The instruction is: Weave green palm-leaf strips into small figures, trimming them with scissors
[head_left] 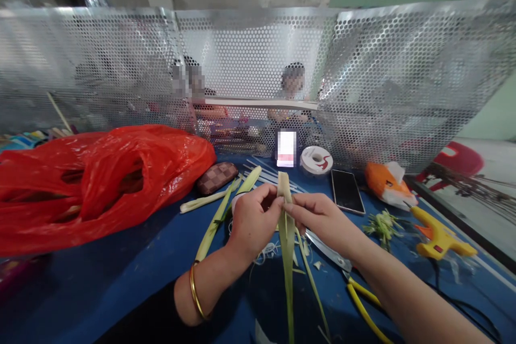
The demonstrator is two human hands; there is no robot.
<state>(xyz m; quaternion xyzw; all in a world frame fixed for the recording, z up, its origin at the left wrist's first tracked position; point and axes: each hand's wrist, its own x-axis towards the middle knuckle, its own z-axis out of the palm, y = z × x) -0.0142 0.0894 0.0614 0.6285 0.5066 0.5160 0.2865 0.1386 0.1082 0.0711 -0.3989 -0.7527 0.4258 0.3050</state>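
Along the left edge of the blue tabletop (161, 263) sprawls a crumpled red plastic bag (177, 153), reaching toward the far edge. A brown checkered pouch (217, 178) lies just beside its right end. Next come pale green leaf stalks (208, 236), lying partly behind the left hand (256, 220), which has a gold bangle (194, 290) at the wrist.

Near the middle of the tabletop, the left hand's thumb and fingers are closed on the upper part of a pale green leaf strip (287, 263); its lower length hangs toward the near edge. The right hand (326, 220) pinches the same strip from the other side, the fingertips of both hands close together.

Beyond them, a lit screen (286, 146) stands at the far edge, with a white spool (310, 163) just to its right. Yellow-handled scissors (342, 264) lie under the right forearm. Farther right are a dark-screened smartphone (347, 191), shredded green pieces (382, 228) and, toward the far right corner, an orange tissue pack (382, 183). A yellow glue gun (438, 236) lies near the right edge.
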